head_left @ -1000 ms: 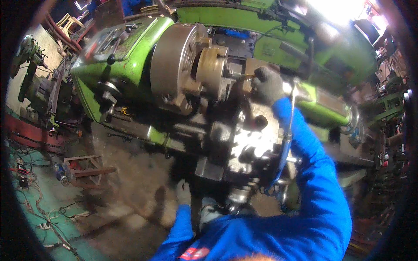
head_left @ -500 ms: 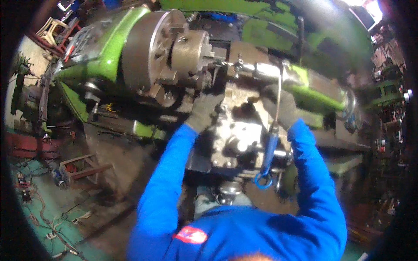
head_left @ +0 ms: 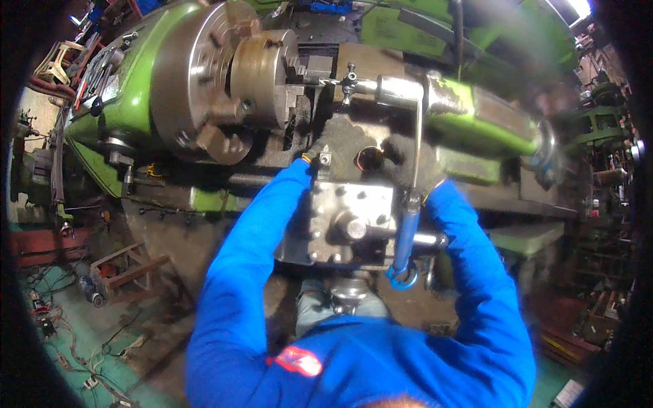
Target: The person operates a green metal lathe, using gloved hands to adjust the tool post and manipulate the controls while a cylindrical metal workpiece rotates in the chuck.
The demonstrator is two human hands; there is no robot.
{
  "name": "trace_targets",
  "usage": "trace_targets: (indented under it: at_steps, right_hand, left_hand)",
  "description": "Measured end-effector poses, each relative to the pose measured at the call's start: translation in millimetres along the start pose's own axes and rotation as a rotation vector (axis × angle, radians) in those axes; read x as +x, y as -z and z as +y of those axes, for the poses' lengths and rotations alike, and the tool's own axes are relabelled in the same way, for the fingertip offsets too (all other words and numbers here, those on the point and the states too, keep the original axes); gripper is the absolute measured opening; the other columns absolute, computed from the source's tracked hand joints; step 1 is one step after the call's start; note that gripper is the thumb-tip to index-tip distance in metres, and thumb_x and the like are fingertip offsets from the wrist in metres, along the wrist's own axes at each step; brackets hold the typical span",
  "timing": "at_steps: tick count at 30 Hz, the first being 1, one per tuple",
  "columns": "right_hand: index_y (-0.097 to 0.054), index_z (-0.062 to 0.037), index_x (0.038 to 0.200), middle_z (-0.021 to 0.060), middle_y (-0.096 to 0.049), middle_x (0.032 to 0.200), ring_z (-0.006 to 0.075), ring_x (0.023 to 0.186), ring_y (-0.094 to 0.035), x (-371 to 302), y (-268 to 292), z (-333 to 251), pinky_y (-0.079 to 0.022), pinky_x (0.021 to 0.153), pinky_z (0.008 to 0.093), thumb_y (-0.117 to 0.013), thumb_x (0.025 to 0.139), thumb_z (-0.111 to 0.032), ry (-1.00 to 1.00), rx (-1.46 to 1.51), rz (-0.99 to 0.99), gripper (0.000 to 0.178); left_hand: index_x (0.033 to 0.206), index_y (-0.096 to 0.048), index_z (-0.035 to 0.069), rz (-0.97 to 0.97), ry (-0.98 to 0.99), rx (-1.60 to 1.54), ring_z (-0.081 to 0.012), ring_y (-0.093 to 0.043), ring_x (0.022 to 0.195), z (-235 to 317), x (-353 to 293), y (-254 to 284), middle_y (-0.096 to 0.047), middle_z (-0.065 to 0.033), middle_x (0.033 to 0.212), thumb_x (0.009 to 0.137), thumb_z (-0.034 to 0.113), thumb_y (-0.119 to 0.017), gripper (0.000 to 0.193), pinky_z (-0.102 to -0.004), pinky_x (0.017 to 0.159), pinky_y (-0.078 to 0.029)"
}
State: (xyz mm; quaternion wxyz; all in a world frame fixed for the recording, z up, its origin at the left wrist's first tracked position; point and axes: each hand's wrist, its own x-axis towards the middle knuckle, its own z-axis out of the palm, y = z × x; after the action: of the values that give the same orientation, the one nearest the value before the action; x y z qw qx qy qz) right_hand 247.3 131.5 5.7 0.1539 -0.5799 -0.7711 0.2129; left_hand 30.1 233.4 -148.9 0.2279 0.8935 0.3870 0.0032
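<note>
Both my hands wear dark grey gloves and reach over the carriage of a green lathe. My left hand (head_left: pixel 338 136) lies across the carriage, behind a small square metal block (head_left: pixel 325 158). My right hand (head_left: pixel 416 162) is to its right, partly behind a thin metal rod with a blue handle (head_left: pixel 406 234) ending in a ring. Between the hands shows a dark round opening (head_left: pixel 369 158) with an orange-tinged rim; I cannot tell whether it is a hole or a loose ring. The fingers of both hands blend into the dark metal. Nearer me sits the tool post (head_left: pixel 354 214) with its lever.
At left is the big lathe chuck (head_left: pixel 194 81) with a brass-coloured cylindrical part (head_left: pixel 262 78) in front of it. A drill bit (head_left: pixel 329 82) points at it from the tailstock (head_left: pixel 476 112). Cables (head_left: pixel 88 364) lie on the green floor, beside a rusty metal frame (head_left: pixel 132 268).
The view has shifted, so the lathe sits further left and higher. My hands have come closer together over the carriage, and the round opening shows between them.
</note>
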Motion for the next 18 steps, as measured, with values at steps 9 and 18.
trace_targets:
  at_steps: [9,18]
  right_hand:
    - [-0.071,-0.0112,0.108,0.0184,-0.074,0.097,0.0401,0.093,-0.072,2,-8,-11,-0.057,0.081,0.0502,-0.069,0.091,-0.043,-0.039,-0.066,-0.041,0.036]
    - [-0.074,-0.0058,0.115,0.0055,-0.074,0.094,0.013,0.08,-0.069,21,12,-5,-0.056,0.071,0.0276,-0.073,0.097,-0.017,-0.079,0.633,0.373,0.022]
  left_hand:
    - [0.14,-0.061,0.02,-0.074,0.154,0.024,-0.0391,-0.07,0.103,0,-10,25,-0.073,-0.016,0.113,0.091,0.049,-0.066,0.057,-0.0482,0.089,-0.055]
    - [0.137,-0.064,0.015,0.251,0.316,-0.059,-0.0356,-0.066,0.114,4,-96,25,-0.07,-0.0151,0.121,0.086,0.029,-0.076,0.053,-0.0461,0.094,-0.053]
